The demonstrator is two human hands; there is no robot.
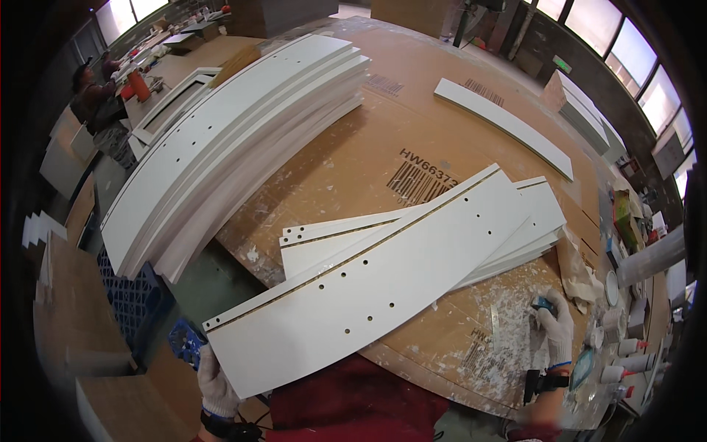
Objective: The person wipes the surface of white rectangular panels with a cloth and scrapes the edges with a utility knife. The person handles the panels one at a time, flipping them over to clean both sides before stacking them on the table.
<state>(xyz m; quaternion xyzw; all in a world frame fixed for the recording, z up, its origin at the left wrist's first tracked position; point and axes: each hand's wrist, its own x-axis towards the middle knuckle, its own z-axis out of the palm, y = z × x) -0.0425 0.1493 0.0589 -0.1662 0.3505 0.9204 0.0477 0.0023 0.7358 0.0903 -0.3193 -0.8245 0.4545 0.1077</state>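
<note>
Head view: the board I've got in front of me is a long white drilled panel (pixel 420 272) with a slim dark groove along its far edge. Its right end lies over a small stack of white panels (pixel 543 210), and its left end sticks out past the cardboard sheet (pixel 324 177). My gloved left hand (pixel 217 387) is touching that left end, but the fingers go out of sight behind the board, so can't tell how tightly they're closed. Gloved right hand (pixel 556 331) is off to the panel's right, well apart from it, curled around a small blue-teal object (pixel 543 303), can't make out what. White flakes (pixel 493 361) are all over the cardboard right of the panel. Beyond it: tall stack of curved white panels (pixel 239 110) to the left, lone white strip (pixel 508 127) to the right.
</note>
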